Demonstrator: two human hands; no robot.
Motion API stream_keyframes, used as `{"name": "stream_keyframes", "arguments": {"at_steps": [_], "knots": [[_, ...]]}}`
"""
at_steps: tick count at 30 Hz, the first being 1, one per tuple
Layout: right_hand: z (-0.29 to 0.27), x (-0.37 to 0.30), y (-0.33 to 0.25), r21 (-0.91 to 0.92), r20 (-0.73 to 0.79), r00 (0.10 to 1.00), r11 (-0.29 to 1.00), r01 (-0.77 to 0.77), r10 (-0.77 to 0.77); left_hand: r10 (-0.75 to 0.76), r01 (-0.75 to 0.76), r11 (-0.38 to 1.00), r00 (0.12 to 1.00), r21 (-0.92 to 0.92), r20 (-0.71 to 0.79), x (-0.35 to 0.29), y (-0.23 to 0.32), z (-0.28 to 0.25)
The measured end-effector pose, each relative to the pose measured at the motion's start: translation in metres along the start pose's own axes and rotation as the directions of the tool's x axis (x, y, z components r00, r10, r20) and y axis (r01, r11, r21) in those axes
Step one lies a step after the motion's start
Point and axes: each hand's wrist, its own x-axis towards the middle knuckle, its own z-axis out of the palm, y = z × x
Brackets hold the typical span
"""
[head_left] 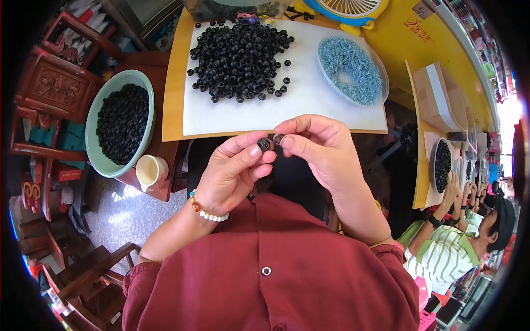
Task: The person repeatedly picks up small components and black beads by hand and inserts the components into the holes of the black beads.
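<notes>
Just beyond the table's near edge, my left hand (231, 168) pinches a round black piece (265, 144) with a hole in its face, like a large bead. Thumb and fingertips of my right hand (326, 151) close on a small dark piece (279, 139) right beside it; its shape is mostly covered by the fingers. Whether the two pieces touch is hard to tell. A heap of similar black pieces (234, 60) lies on the white board (301, 113) ahead. To its right, a clear round tray (385, 88) holds many tiny pale-blue translucent pieces (353, 66).
At left, a pale green basin (91, 135) of black pieces stands near a cream cup (151, 170). A clear container (237, 8) and a blue-yellow fan (353, 11) sit at the far edge. On the right, a person in a striped shirt (444, 256) works at another table.
</notes>
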Motion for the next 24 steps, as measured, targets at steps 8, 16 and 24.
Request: {"name": "stream_keyframes", "arguments": {"at_steps": [8, 16, 24], "knots": [[0.018, -0.017, -0.002, -0.066, 0.002, 0.996, 0.994, 0.092, -0.092, 0.085, -0.087, 0.993, 0.996, 0.076, 0.023, -0.010, -0.007, 0.006], [0.023, -0.023, 0.008, -0.380, 0.004, 0.940, 0.869, 0.317, -0.341, 0.167, -0.166, 0.968, 0.986, 0.187, 0.012, -0.014, -0.010, 0.009], [0.025, -0.026, 0.003, -0.115, -0.033, 0.991, 0.985, 0.125, -0.129, 0.251, -0.233, 0.896, 0.968, 0.377, 0.002, -0.018, -0.010, 0.007]]}}
